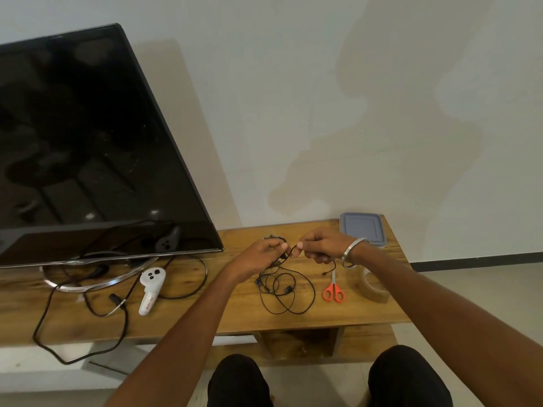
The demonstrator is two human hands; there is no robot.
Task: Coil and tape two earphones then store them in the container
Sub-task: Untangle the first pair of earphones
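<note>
My left hand and my right hand are raised just above the wooden table, both pinching a thin black earphone cable stretched between them. Below the hands, loose loops of black earphone wire lie tangled on the table; I cannot tell one earphone from the other. A short end with a plug hangs from my right hand. The container, clear with a blue-grey lid on it, stands at the table's back right. A roll of clear tape sits under my right forearm.
Orange-handled scissors lie right of the wire loops. A large dark television on a metal ring stand fills the left. A white controller and thick black cables lie in front of it, one cable hanging over the table's front edge.
</note>
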